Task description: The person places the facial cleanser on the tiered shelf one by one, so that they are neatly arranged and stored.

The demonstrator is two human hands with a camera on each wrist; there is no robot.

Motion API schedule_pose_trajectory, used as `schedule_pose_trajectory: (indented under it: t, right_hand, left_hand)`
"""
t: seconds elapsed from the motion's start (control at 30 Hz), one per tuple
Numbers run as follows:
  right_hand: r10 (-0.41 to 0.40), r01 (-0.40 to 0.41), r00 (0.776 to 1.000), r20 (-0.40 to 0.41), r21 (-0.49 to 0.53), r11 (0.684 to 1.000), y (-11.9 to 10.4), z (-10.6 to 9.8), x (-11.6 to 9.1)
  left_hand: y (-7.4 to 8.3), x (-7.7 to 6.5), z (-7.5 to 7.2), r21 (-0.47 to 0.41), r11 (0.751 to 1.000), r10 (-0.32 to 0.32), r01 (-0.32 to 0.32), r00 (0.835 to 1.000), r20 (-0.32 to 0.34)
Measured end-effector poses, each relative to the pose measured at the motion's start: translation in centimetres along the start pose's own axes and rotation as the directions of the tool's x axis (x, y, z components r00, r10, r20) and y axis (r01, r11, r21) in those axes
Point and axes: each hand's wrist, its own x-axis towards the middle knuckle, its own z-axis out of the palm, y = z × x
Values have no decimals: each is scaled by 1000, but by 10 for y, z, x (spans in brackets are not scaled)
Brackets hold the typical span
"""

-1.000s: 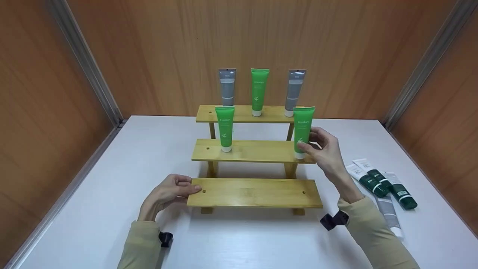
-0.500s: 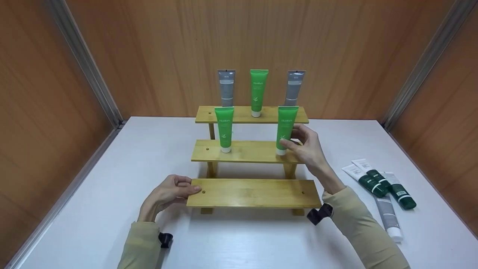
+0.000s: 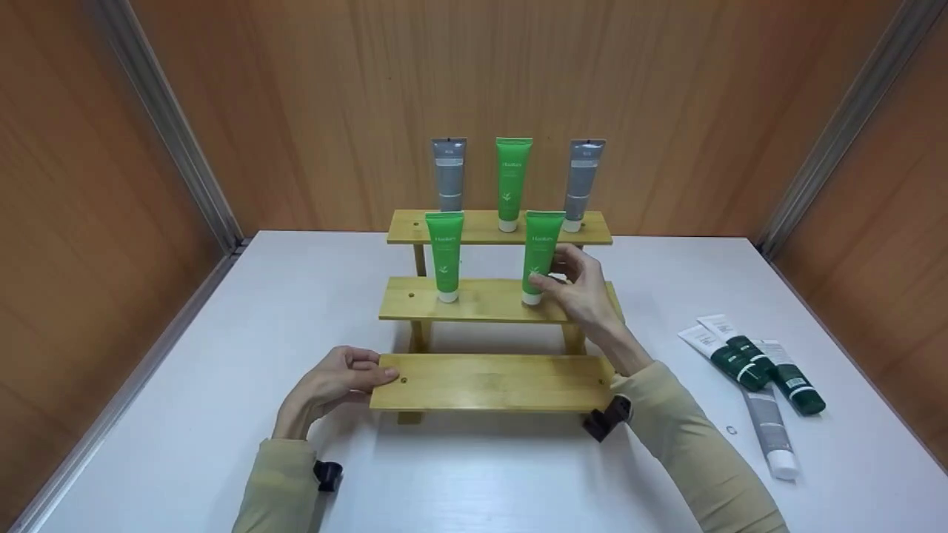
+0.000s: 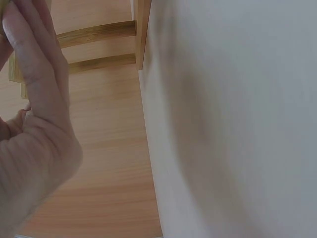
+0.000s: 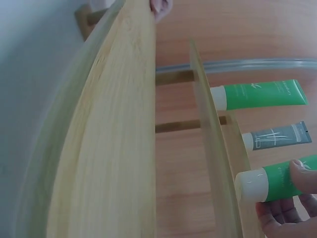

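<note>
My right hand [image 3: 585, 292] pinches an upright green squeeze tube [image 3: 542, 248], its white cap down, at the middle step [image 3: 489, 307] of a wooden three-tier display stand. Whether the cap touches the step I cannot tell. In the right wrist view, thumb and fingers hold that tube [image 5: 282, 182] near its cap. Left of it, another green tube [image 3: 446, 252] stands on the same step. My left hand [image 3: 337, 381] grips the left end of the bottom step [image 3: 496, 381], thumb on top. The left wrist view shows this hand [image 4: 44, 109] with its fingertips partly cut off.
On the top step [image 3: 478, 226] stand a grey tube [image 3: 449, 174], a green tube [image 3: 512, 178] and a second grey tube [image 3: 583, 178]. Dark green and white tubes [image 3: 740, 363] and a grey tube [image 3: 770, 433] lie at the table's right. Wooden walls [image 3: 518, 74] enclose the table.
My right hand has moved left along the middle step with the green tube, from the step's right end to just right of its centre. The left hand has stayed put.
</note>
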Motion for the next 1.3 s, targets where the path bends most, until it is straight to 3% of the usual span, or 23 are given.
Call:
schedule_pose_trajectory:
  t: [0.53, 0.97, 1.3]
  right_hand:
    - [16, -16, 1000, 4, 52, 999, 4, 19, 11]
    - [-20, 19, 1000, 20, 37, 999, 7, 21, 12]
    - [8, -9, 1000, 13, 53, 999, 8, 23, 11]
  left_hand:
    - [0, 1, -1, 6, 1000, 2, -2, 1000, 5]
    - [1, 0, 0, 3, 1000, 3, -3, 1000, 5]
    - [0, 0, 0, 5, 1000, -9, 9, 1000, -4]
